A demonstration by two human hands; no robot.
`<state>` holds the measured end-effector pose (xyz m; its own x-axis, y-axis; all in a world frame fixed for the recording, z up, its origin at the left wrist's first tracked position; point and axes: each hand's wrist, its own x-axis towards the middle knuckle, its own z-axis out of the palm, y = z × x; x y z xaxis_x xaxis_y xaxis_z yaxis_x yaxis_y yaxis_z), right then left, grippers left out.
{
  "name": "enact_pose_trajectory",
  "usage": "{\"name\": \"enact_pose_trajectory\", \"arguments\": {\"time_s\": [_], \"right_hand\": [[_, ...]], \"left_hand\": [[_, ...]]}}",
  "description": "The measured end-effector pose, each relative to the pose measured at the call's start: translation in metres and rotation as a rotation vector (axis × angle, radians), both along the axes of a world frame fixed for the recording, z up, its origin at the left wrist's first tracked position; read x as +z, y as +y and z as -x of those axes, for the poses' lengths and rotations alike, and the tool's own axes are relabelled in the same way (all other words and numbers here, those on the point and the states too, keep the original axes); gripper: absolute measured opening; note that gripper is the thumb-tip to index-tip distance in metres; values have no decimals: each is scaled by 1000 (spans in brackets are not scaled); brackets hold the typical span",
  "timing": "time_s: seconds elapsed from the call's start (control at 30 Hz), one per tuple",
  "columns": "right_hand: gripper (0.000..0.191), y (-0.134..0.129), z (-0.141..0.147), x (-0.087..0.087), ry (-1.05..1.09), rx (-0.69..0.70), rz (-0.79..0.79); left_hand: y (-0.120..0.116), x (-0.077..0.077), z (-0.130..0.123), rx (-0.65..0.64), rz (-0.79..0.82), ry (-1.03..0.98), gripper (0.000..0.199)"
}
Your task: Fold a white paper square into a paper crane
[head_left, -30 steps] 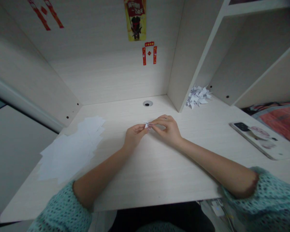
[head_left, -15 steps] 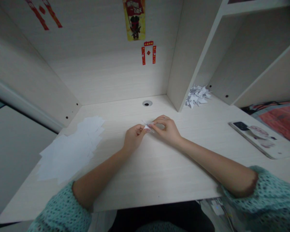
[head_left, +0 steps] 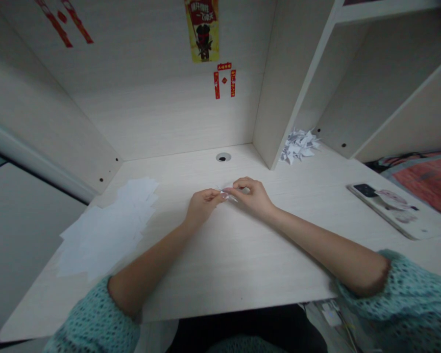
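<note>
A small piece of folded white paper (head_left: 228, 195) is pinched between my two hands over the middle of the desk (head_left: 213, 264). My left hand (head_left: 202, 206) grips its left side with thumb and forefinger. From the other side, my right hand (head_left: 254, 197) pinches it with the fingers bent. Thin pointed ends of the paper stick out between the fingertips; the rest is hidden by them. On the left lies a spread of white paper sheets (head_left: 106, 230). A heap of small folded white paper pieces (head_left: 300, 145) sits at the back right, beside the upright divider.
A phone (head_left: 393, 208) with a decorated case lies on the right. Behind it is a red and grey cloth (head_left: 426, 176). The upright divider (head_left: 297, 83) stands right of the cable hole (head_left: 223, 157). Red stickers (head_left: 224, 81) are on the back panel.
My fingers have shifted slightly on the folded paper, and my left thumb now covers more of it. Both hands stay at nearly the same spot.
</note>
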<state>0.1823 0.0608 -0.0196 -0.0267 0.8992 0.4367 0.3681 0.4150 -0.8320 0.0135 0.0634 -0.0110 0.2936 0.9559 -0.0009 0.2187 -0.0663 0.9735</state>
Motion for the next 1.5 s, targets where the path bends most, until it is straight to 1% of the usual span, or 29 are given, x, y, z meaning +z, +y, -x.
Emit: {"name": "enact_pose_trajectory", "arguments": {"time_s": [0.13, 0.17, 0.23, 0.3, 0.43, 0.5, 0.63, 0.7, 0.8, 0.9, 0.97, 1.1, 1.23, 1.33, 1.5], "right_hand": [[34, 5, 2, -2, 332, 149, 342], [34, 6, 2, -2, 395, 192, 394], [35, 7, 2, 0, 453, 271, 445], [35, 6, 2, 2, 429, 325, 432], [30, 4, -1, 8, 260, 382, 306], [28, 4, -4, 9, 184, 434, 292], [29, 5, -10, 10, 91, 512, 332], [33, 7, -13, 10, 69, 595, 370], [36, 9, -16, 10, 78, 706, 424], [35, 10, -17, 9, 71, 753, 456], [37, 10, -18, 9, 56, 772, 456], [39, 10, -18, 7, 89, 789, 450], [35, 11, -18, 6, 143, 845, 495], [32, 11, -15, 3, 272, 868, 517], [29, 7, -7, -4, 536, 844, 599]], "left_hand": [[3, -1, 1, -30, 10, -79, 27], [3, -1, 1, -40, 10, -92, 27], [3, 0, 1, -57, 1, -102, 26], [2, 2, 1, -82, -15, -106, 26], [2, 1, 1, -154, -35, -114, 25], [3, -1, 1, -179, -42, -108, 25], [5, -2, 2, -171, -52, -82, 25], [5, -1, 3, -171, -47, -67, 26], [4, 1, 4, -206, -14, -59, 27], [4, 2, 4, -242, 26, -54, 29], [3, 2, 4, -241, 35, -34, 30], [3, 3, 3, -220, 29, 0, 29], [3, 4, 4, -255, 52, -29, 31], [3, 4, 5, -261, 129, -109, 34], [2, 3, 5, -230, 278, -328, 33]]}}
